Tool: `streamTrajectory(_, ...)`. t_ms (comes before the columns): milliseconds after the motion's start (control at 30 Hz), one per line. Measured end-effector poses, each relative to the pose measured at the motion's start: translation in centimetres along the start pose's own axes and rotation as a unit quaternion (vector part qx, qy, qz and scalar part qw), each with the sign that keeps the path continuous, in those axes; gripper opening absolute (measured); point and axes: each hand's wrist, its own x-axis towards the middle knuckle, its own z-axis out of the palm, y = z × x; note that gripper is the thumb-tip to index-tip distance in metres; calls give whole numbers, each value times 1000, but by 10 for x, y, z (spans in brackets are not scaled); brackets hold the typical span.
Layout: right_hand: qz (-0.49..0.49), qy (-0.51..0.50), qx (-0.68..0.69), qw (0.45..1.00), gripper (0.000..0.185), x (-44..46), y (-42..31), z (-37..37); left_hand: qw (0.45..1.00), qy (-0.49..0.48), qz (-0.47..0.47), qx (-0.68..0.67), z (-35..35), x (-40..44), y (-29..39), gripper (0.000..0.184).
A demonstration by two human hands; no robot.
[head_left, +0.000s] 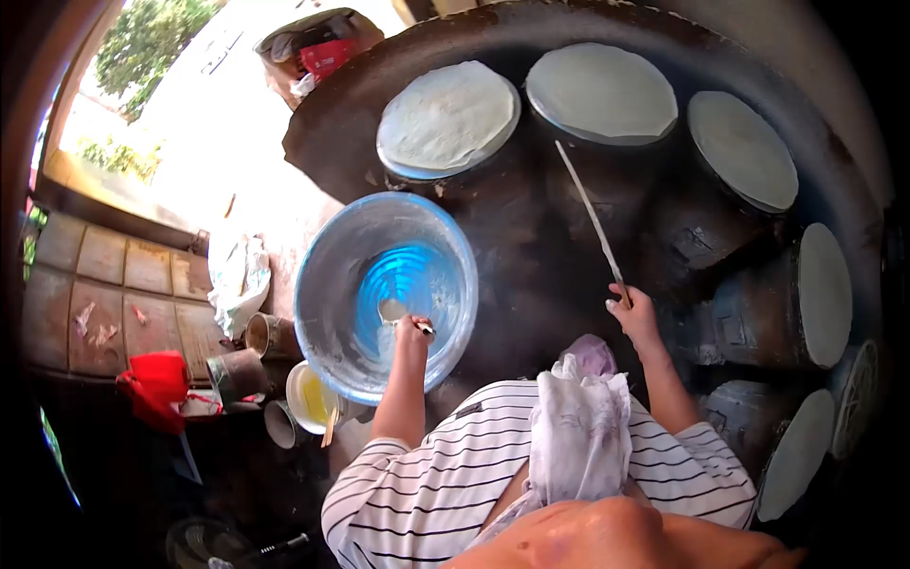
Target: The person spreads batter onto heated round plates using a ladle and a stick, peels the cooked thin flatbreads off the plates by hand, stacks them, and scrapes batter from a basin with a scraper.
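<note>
My left hand [411,329] is closed round the handle of a ladle [391,311], whose bowl is down inside a big blue basin [311,256]. Pale smears coat the basin's inner wall. In my right hand [639,317] is one end of a long, thin, flat stick [590,211], pointing away from me towards the far griddles. The stick's tip lies just short of a round pale flatbread sheet [602,93]. Another sheet [449,119] lies to its left, and a third [743,152] to its right.
More round sheets [825,296] curve down the right side on dark drum-like stands. A dark curved rim [398,59] runs behind them. At left stand a white tub with yellow liquid [311,398], cans [237,376], a red cloth [154,389] and a white bag [239,280].
</note>
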Motion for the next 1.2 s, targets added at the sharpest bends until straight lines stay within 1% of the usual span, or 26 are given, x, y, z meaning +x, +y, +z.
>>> streamTrajectory(33,-8,8,-26,1000,28,25,-7,-6,999,-31,-19,10,-7,109,-9,19)
streamTrajectory(67,-16,12,-55,998,25,54,-15,-14,999,-30,-8,36,20,96,-20,13)
streamTrajectory(133,-113,57,-117,985,22,116,-39,-34,997,-22,15,73,59,42,-45,5)
streamTrajectory(167,-159,79,-164,970,25,149,-57,-44,993,-106,-6,51,59,86,-47,15)
streamTrajectory(200,-205,100,-206,952,28,180,-78,-52,987,-149,19,52,68,86,-59,16)
streamTrajectory(267,-276,142,-276,910,31,236,-122,-61,980,-180,-40,75,97,53,-69,23)
streamTrajectory(300,-273,131,-288,909,31,264,-127,-64,987,-134,-66,60,118,22,-71,29)
streamTrajectory(367,-254,123,-286,916,28,293,-128,-77,984,-23,-4,174,144,-35,-84,43)
streamTrajectory(400,-258,105,-271,921,25,303,-131,-85,954,-23,109,280,149,-48,-90,49)
streamTrajectory(433,-231,81,-292,925,18,306,-141,-92,898,4,219,382,153,-62,-95,55)
streamTrajectory(467,-276,84,-255,923,16,321,-134,-90,813,-8,348,467,150,-69,-88,58)
streamTrajectory(500,-219,39,-229,948,18,331,-146,-88,769,-73,448,449,157,-42,-70,52)
streamTrajectory(533,-157,-21,-205,966,22,335,-165,-82,710,-81,531,456,182,-49,-60,52)
streamTrajectory(600,-142,-68,-220,963,30,360,-202,-50,570,-40,658,491,251,-64,-37,51)
streamTrajectory(633,-157,-96,-165,969,33,386,-195,-26,522,-8,680,515,280,-65,-25,51)
streamTrajectory(667,-167,-118,-112,973,36,411,-193,-1,452,65,685,568,301,-53,-14,60)
streamTrajectory(700,-187,-139,-155,960,36,422,-202,24,457,93,652,599,314,-50,-11,69)
streamTrajectory(733,-207,-150,-199,946,37,434,-215,49,510,96,613,596,327,-60,-11,74)
streamTrajectory(767,-229,-152,-241,931,38,448,-228,70,528,95,611,583,330,-44,-6,74)
streamTrajectory(867,-267,-175,-267,909,39,490,-220,145,546,50,656,519,328,-14,6,75)
streamTrajectory(900,-276,-148,-285,906,42,497,-225,159,590,35,658,466,332,-31,-1,75)
streamTrajectory(967,-265,-89,-318,906,44,499,-232,180,610,37,644,461,337,-38,7,74)
streamTrajectory(1033,-257,-82,-355,895,36,509,-237,189,641,39,617,455,339,-45,13,72)
streamTrajectory(1133,-256,-75,-390,881,30,513,-246,196,669,48,556,490,340,-41,26,71)
streamTrajectory(1167,-269,-78,-387,879,26,522,-243,200,649,78,569,499,341,-29,30,67)
streamTrajectory(1200,-275,-71,-385,878,24,525,-253,206,646,82,573,498,346,-29,35,65)
